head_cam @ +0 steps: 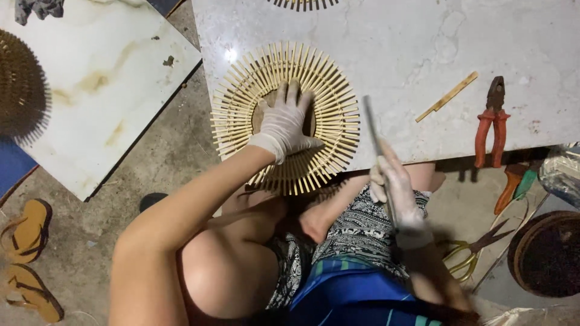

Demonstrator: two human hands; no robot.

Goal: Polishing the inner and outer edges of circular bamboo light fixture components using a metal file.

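Gloved hands at a round stick-work disc on a pale marble counter.

Lowest in the frame lie patterned cloth and blue fabric over the person's lap. Just above, right of centre, the right hand [396, 190] is clenched round a thin metal rod [376, 142] that slants up over the counter [423, 48] edge. Left of it, the left hand [284, 124] lies flat, fingers spread, on the middle of the bamboo disc [284, 115], which overhangs the counter's near edge. Farther right lie a bamboo strip [447, 96] and orange-handled pliers [492, 121]. Scissors [474, 250] and sandals [30, 259] lie on the grey concrete floor [90, 229].
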